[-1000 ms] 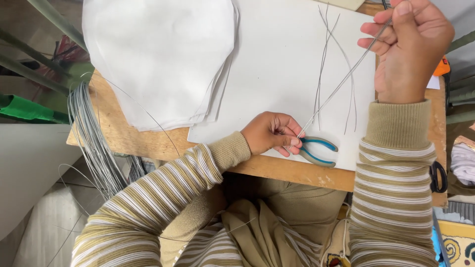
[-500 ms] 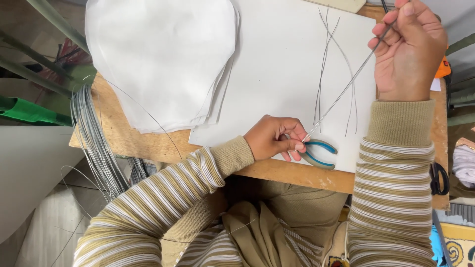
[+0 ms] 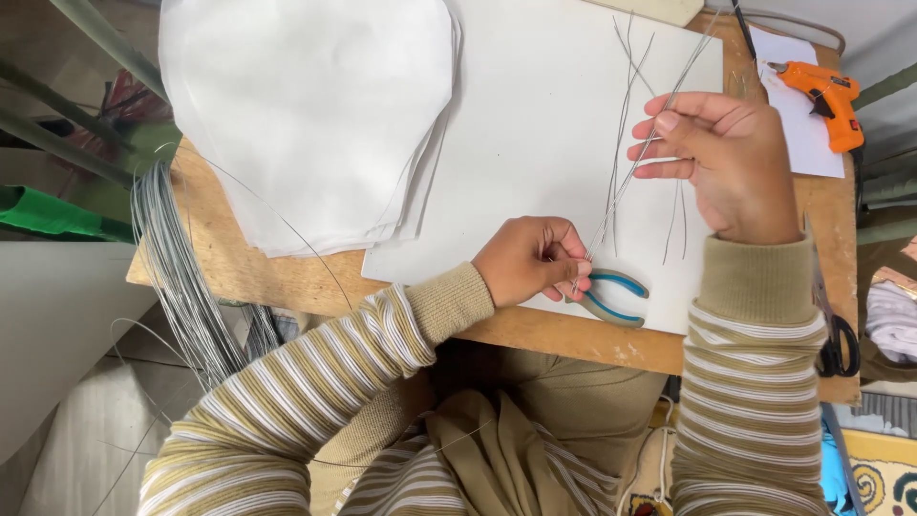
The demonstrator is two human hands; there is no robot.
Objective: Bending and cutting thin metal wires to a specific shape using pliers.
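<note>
My right hand [image 3: 728, 162] pinches a thin bundle of grey wires [image 3: 659, 110] that slants from the table's upper right down toward my left hand. My left hand [image 3: 531, 260] rests near the table's front edge, its fingers closed on the lower end of that bundle. Directly beside it lie pliers with blue handles [image 3: 611, 296]; whether the fingers touch them I cannot tell. Several loose wires [image 3: 621, 143] lie on the large white sheet [image 3: 535, 143] under both hands.
A stack of rounded white fabric pieces [image 3: 306, 105] covers the left of the wooden table [image 3: 287, 282]. A thick hank of grey wire [image 3: 177, 277] hangs off the left edge. An orange glue gun [image 3: 829, 100] lies at the upper right, black scissors [image 3: 836, 339] at the right edge.
My right hand has come down and toward me with the wires. My left hand has stayed by the pliers and now pinches the bundle's lower end.
</note>
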